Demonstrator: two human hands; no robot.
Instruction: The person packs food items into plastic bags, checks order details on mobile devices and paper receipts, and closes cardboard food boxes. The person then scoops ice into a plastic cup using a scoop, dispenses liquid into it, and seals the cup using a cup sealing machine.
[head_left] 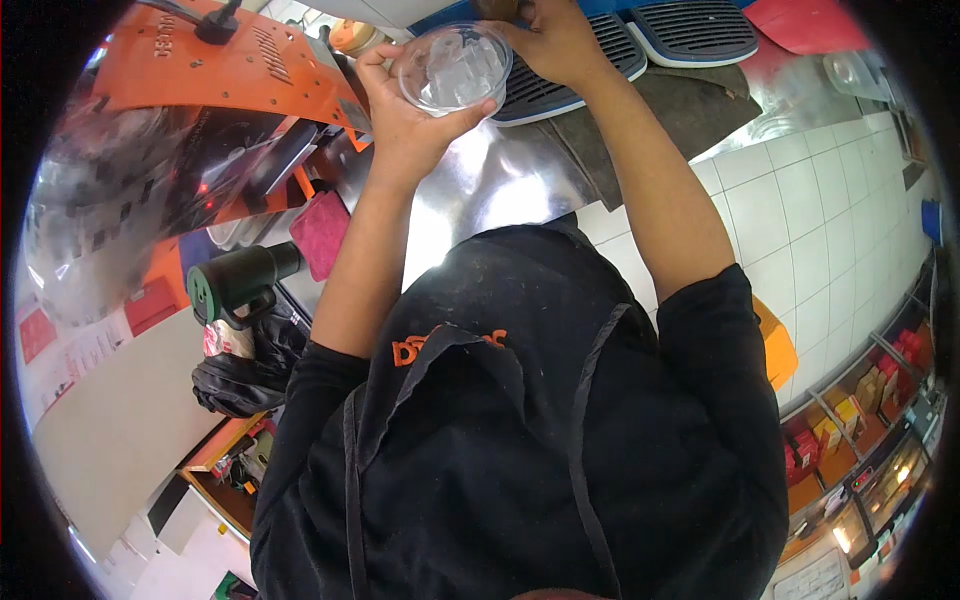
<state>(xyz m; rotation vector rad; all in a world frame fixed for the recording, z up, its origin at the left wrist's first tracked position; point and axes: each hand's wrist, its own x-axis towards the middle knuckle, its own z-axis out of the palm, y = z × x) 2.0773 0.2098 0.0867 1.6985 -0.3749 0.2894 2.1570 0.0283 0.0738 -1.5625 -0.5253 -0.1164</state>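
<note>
A clear plastic cup [455, 72] with ice in it is held in my left hand [415, 125], whose fingers and thumb wrap round its sides. Just right of the cup, at the top edge, my right hand [555, 42] is curled around a small brown object [497, 8], partly cut off by the frame. Beneath and beside my right hand lies a black slatted drip tray [570, 85] with a pale rim. The cup is above the shiny metal counter [480, 185].
A second drip tray [695, 30] and a dark cloth [690, 110] are at the upper right. An orange machine panel [220, 65] stands at the upper left. Lower left are a dark green mug [240, 280] and a pink cloth [318, 235]. An orange-lidded container [352, 36] is behind my left hand.
</note>
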